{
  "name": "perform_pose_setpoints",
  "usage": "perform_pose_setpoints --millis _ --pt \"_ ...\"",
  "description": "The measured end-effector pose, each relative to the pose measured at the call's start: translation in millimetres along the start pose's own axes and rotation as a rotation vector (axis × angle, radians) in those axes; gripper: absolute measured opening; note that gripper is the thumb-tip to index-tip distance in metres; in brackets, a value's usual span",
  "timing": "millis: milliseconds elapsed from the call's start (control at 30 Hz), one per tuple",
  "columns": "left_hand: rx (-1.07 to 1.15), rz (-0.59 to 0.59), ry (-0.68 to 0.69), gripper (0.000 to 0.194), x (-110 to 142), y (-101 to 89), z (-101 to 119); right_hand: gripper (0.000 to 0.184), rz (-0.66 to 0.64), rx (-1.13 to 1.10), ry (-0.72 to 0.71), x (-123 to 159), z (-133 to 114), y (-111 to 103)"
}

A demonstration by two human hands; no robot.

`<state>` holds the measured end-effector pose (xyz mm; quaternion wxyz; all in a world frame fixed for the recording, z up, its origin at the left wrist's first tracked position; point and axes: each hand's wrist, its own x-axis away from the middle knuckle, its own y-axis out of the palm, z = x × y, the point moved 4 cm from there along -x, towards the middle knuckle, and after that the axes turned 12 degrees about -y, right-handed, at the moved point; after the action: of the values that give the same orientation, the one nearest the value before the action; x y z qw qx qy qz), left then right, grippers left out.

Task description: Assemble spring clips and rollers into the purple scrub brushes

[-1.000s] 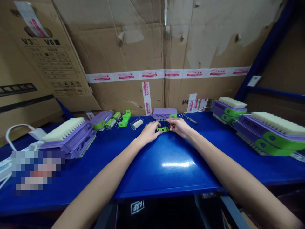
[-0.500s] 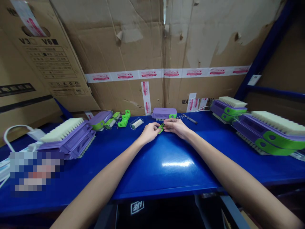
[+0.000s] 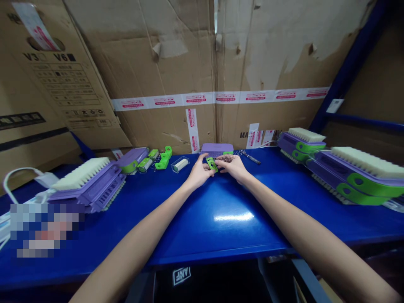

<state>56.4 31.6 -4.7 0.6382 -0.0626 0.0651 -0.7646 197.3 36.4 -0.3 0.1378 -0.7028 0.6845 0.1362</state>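
Note:
Between my two hands is a small green plastic piece [image 3: 211, 164] with dark openings, its face turned up toward me. My left hand [image 3: 200, 172] grips its left and lower edge between thumb and fingers. From the other side, the fingers of my right hand [image 3: 232, 167] reach to the piece's right edge, and a thin coiled metal spring [image 3: 227, 158] shows at those fingers. Just behind my hands lies a purple brush body [image 3: 217, 148] with a green end. To the left, a clear case with a white block [image 3: 180, 164] rests on the table.
Stacked purple-and-green brushes stand at the right [image 3: 362, 172] and left [image 3: 90, 185] of the blue table [image 3: 202, 219]. Green parts [image 3: 163, 158] lie at back left. A thin tool [image 3: 252, 158] lies behind my right hand. Cardboard [image 3: 158, 75] walls the back.
The green piece has been turned in my left hand so its broad face shows. My left fingers have opened out a little around it, and my right hand stays close beside it.

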Motion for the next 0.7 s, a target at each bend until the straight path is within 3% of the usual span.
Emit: perform_pose_setpoints --millis 367,700 --pt "0.048 0.073 -0.081 0.037 -6 18.6 11 0.031 0.090 0.099 -0.151 -7 2 -10" --pt "0.109 0.085 -0.036 0.042 -5 11.2 0 0.031 -0.013 0.137 -0.145 -5 0 -7"
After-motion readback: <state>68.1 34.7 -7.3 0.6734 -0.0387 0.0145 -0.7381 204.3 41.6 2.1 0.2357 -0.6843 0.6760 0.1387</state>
